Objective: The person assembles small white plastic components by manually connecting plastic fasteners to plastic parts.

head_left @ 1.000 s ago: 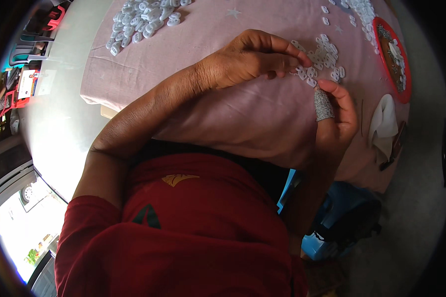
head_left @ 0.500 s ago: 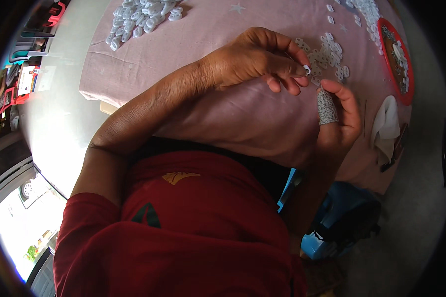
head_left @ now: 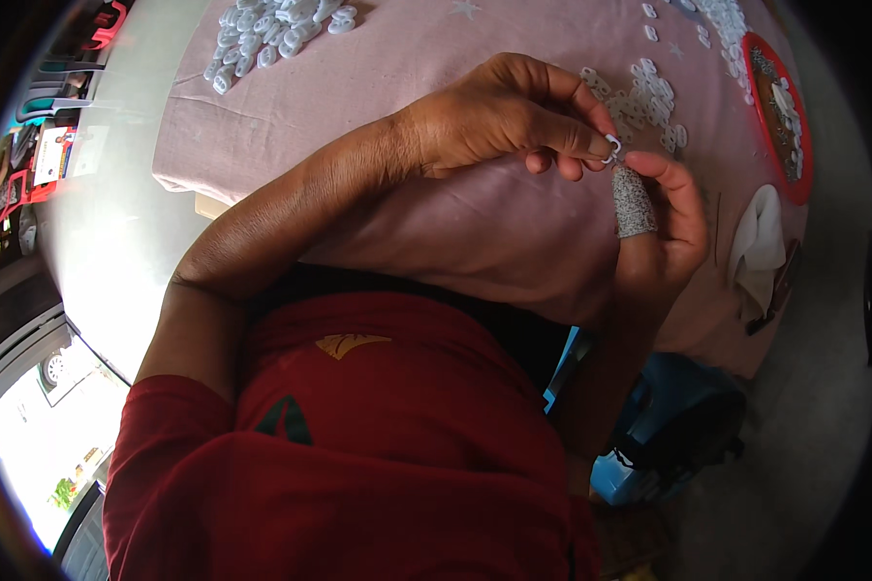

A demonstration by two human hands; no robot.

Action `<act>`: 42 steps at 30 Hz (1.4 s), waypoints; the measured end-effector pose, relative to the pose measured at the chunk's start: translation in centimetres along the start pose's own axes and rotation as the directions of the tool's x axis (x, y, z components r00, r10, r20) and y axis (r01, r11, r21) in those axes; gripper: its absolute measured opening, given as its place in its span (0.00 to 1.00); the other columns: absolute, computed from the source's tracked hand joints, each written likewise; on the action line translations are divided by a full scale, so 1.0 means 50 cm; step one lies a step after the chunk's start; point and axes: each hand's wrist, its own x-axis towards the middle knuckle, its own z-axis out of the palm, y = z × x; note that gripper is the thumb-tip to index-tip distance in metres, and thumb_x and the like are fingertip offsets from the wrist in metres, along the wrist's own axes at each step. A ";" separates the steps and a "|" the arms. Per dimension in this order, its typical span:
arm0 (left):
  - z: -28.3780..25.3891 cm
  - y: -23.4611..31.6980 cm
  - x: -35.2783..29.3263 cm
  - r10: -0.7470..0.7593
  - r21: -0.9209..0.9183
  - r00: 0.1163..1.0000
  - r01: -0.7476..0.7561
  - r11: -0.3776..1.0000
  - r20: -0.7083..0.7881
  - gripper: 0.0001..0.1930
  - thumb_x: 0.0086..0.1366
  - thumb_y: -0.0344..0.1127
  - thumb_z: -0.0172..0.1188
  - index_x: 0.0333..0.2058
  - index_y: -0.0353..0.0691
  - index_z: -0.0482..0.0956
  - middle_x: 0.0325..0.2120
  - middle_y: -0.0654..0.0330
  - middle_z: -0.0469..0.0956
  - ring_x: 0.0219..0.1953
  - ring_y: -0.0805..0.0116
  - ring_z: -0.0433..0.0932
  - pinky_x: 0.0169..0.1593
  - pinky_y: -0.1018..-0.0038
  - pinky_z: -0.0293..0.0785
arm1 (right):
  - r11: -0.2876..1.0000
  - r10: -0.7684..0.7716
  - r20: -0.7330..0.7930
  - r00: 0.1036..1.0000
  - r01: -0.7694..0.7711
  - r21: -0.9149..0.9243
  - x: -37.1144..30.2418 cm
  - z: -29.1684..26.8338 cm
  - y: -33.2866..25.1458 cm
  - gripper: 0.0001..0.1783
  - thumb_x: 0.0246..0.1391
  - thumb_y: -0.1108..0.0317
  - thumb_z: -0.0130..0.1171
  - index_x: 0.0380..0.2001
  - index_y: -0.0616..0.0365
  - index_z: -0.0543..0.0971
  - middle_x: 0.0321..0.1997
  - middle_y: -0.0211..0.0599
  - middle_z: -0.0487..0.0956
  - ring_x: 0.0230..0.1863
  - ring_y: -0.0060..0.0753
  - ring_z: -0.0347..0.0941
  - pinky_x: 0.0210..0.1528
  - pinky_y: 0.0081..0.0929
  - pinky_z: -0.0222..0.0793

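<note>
Lifted clear of the scattered pieces since a second ago, a small white plastic ring (head_left: 612,148) is now held up between both hands above the pink cloth (head_left: 378,87) that covers the bench. The left hand (head_left: 504,111) is seen with thumb and forefinger pinched together on the ring, the other fingers curled loosely beneath. The right hand (head_left: 664,218) is raised just beside it, its forefinger tip touching the ring from the right; the thumb is sheathed in a grey knitted finger cot (head_left: 633,201), which stands upright directly under the ring. A loose scatter of similar white rings (head_left: 649,97) is left lying on the cloth just behind the hands, and a second heap (head_left: 271,34) is seen well apart at the far left of the cloth. A red-rimmed tray (head_left: 780,116) with more pieces is placed at the right edge, with a white cloth (head_left: 758,242) lying near it.
</note>
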 end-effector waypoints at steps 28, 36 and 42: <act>0.000 -0.004 -0.003 0.014 0.083 1.000 -0.015 0.996 0.009 0.08 0.61 0.32 0.65 0.39 0.39 0.81 0.28 0.68 0.81 0.27 0.85 0.76 0.30 0.86 0.67 | 1.000 -0.001 0.023 1.000 0.001 -0.016 -0.002 -0.005 0.008 0.15 0.46 0.88 0.50 0.39 0.69 0.76 0.39 0.34 0.76 0.42 0.23 0.72 0.48 0.20 0.68; -0.001 -0.006 -0.004 0.028 0.126 1.000 -0.027 0.992 -0.005 0.07 0.60 0.31 0.65 0.38 0.39 0.82 0.27 0.68 0.81 0.26 0.85 0.76 0.27 0.87 0.67 | 0.999 0.001 0.010 1.000 -0.001 -0.040 -0.002 0.002 0.009 0.14 0.47 0.88 0.53 0.39 0.68 0.77 0.38 0.33 0.77 0.41 0.21 0.73 0.47 0.18 0.68; 0.000 -0.008 -0.002 0.007 0.121 1.000 -0.006 0.993 -0.007 0.08 0.60 0.32 0.65 0.38 0.39 0.82 0.27 0.67 0.81 0.26 0.85 0.76 0.27 0.87 0.68 | 0.996 -0.012 0.060 0.998 0.018 -0.086 -0.001 0.002 0.009 0.13 0.51 0.86 0.51 0.41 0.70 0.75 0.39 0.35 0.77 0.41 0.22 0.72 0.46 0.17 0.67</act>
